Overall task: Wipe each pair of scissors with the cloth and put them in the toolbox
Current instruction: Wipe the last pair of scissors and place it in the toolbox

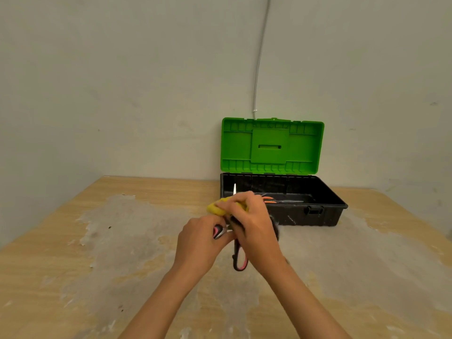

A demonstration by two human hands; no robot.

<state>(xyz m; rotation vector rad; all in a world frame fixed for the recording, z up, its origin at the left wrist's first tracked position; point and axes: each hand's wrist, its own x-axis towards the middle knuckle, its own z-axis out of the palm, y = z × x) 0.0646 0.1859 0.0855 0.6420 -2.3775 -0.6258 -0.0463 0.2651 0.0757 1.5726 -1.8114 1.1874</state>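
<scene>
My left hand [199,243] grips the black-and-pink handles of a pair of scissors [238,259], one handle loop hanging below my hands. The blade tip [234,189] points up, just in front of the toolbox's left end. My right hand [252,223] holds a yellow cloth [216,207] wrapped around the blades, fingers curled over it. The black toolbox [325,216] stands open behind my hands, its green lid [271,145] upright against the wall. Inside it lies a pair of orange-handled scissors [281,200].
The wooden table [97,241] has a worn, peeling surface with grey patches. A pale wall stands close behind it, with a thin cable [259,57] running down to the toolbox lid. The toolbox latch [314,209] faces me.
</scene>
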